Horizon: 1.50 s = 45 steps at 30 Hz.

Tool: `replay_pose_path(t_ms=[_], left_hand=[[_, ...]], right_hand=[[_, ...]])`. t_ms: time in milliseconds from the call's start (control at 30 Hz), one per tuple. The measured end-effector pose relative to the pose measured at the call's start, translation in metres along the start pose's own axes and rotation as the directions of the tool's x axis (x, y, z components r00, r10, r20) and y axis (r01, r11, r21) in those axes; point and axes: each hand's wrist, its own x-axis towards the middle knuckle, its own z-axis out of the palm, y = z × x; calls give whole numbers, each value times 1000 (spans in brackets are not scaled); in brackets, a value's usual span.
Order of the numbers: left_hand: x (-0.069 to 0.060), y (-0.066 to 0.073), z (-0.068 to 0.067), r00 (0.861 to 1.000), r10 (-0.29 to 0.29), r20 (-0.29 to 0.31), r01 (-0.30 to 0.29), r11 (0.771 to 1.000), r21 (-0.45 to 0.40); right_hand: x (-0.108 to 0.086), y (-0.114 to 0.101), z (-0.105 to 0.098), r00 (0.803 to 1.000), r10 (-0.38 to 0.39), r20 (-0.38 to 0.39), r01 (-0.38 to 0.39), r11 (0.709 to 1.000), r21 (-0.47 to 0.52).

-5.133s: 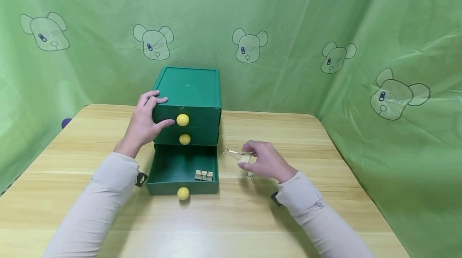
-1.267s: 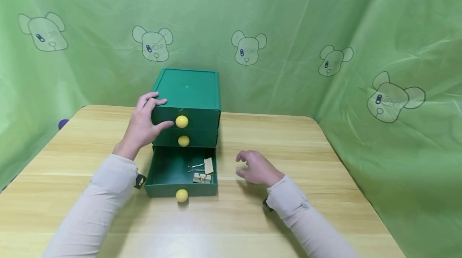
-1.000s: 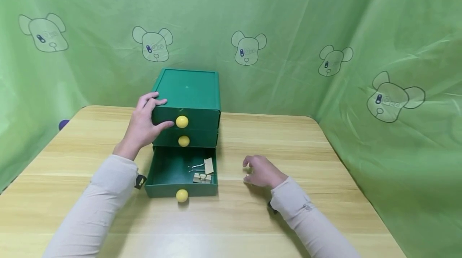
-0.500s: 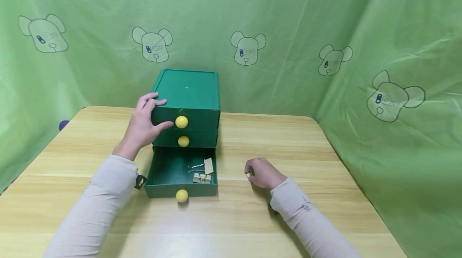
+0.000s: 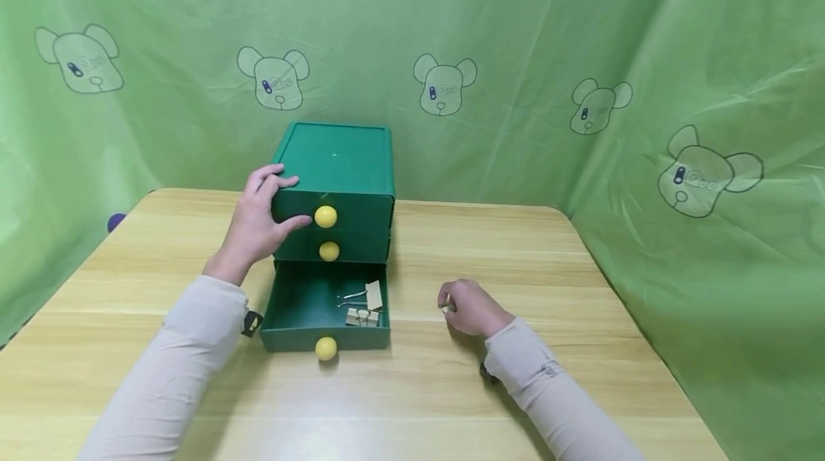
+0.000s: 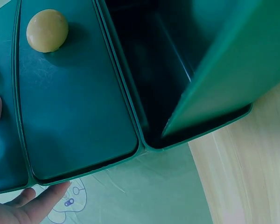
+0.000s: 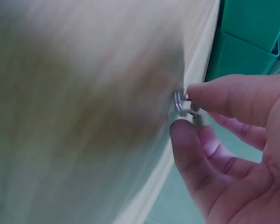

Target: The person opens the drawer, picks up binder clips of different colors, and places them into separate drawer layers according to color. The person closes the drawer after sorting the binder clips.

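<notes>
My left hand [image 5: 251,226] holds the upper left corner of a green drawer cabinet [image 5: 338,157], with its thumb on the top drawer's front. The bottom drawer [image 5: 286,339] is pulled out. Inside it, toward the right, lie a cream binder clip [image 5: 374,295] with its wire handles spread and a second binder clip [image 5: 362,317] near the front wall. To the drawer's right, just over the table, my right hand [image 5: 473,308] pinches a small binder clip between thumb and fingers. In the right wrist view the clip's silver wire handles [image 7: 179,102] show; its body is mostly hidden.
The upper two drawers are closed, with yellow knobs [image 5: 325,216] on their fronts. The light wooden table [image 5: 412,396] carries the cabinet. A green curtain [image 5: 515,74] with bear drawings encloses the back and sides. Something purple [image 5: 116,222] shows beyond the table's left edge.
The larger clip, earlier in my right hand, now lies in the drawer. My right hand moved right and down and took hold of the small clip. My left hand has stayed put.
</notes>
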Motion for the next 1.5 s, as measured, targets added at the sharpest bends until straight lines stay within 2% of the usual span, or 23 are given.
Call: replay_pose_path(t_ms=[300, 567, 767, 967, 1167, 1500], left_hand=[[1, 0, -1, 1000, 1, 0, -1, 1000, 6], [0, 0, -1, 1000, -6, 6, 6, 1000, 7], [0, 1, -1, 1000, -4, 8, 4, 1000, 7], [0, 2, -2, 1000, -12, 10, 11, 1000, 5], [0, 2, -2, 1000, -17, 9, 17, 1000, 4], [0, 3, -3, 1000, -19, 13, 19, 1000, 7]], right_hand=[[2, -3, -3, 1000, -27, 6, 27, 999, 24], [5, -6, -6, 997, -64, -51, 66, 997, 41], [6, -8, -7, 984, -134, -117, 137, 991, 13], [8, -17, -9, 990, -87, -114, 90, 996, 23], [9, -25, -9, 993, -54, -102, 62, 995, 77], [11, -32, -10, 993, -80, -86, 89, 991, 97]])
